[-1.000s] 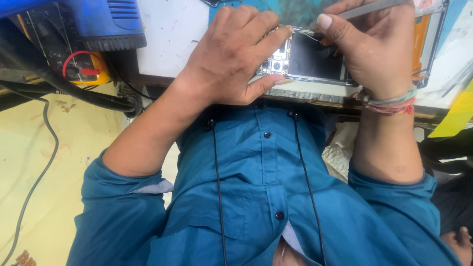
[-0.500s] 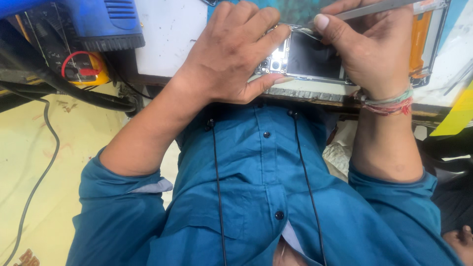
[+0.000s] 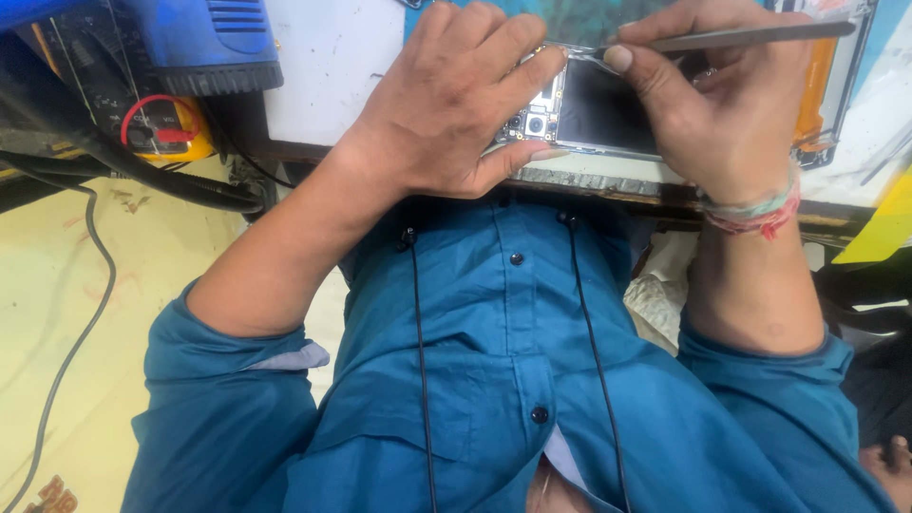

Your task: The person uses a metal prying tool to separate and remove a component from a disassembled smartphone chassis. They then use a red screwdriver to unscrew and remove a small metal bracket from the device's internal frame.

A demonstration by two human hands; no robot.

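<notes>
Opened phone [image 3: 608, 119] lies pinned under left hand [image 3: 456, 100] while right hand [image 3: 717, 114] has its grip pinched around metal tweezers [image 3: 750, 36].

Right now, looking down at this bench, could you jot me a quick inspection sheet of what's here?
Surface: white bench top, worn front edge.
Job's things: opened phone lying flat, circuit board showing at its left end; metal tweezers with the tip at the phone's top edge.
Clutter: blue tool housing and a yellow meter at far left.
Grip: left hand pressed flat on the phone's left end; right hand pinching the tweezers.
Cables: thick black hose under the meter; grey cord on the floor; thin black earphone wires down the shirt.
Surroundings: yellowish floor; blue shirt.
</notes>
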